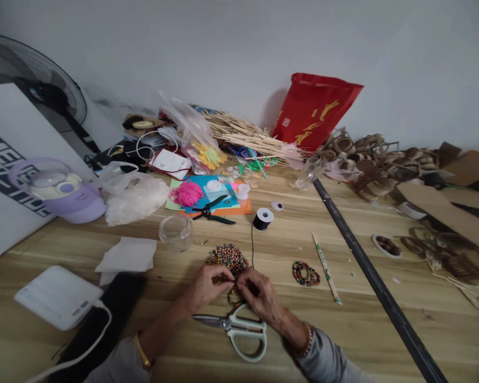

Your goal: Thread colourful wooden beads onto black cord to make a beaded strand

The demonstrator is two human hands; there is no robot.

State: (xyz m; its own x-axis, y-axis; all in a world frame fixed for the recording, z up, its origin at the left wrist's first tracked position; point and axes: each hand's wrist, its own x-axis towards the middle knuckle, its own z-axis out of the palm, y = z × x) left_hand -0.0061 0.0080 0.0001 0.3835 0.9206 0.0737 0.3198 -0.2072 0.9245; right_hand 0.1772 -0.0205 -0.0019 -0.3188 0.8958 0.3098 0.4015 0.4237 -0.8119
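Note:
My left hand and my right hand meet low in the middle of the wooden table, fingers pinched together on a short string of coloured beads that hangs between them. Just beyond my fingertips lies a heap of loose coloured beads. A black thread runs from my hands up to a spool of black cord. Pale green scissors lie shut under my wrists. A finished bead bracelet rests to the right.
A glass jar, black pliers on coloured paper, pink yarn, a white device with cable, tissues, a long black bar, a red bag and woven rattan pieces crowd the table.

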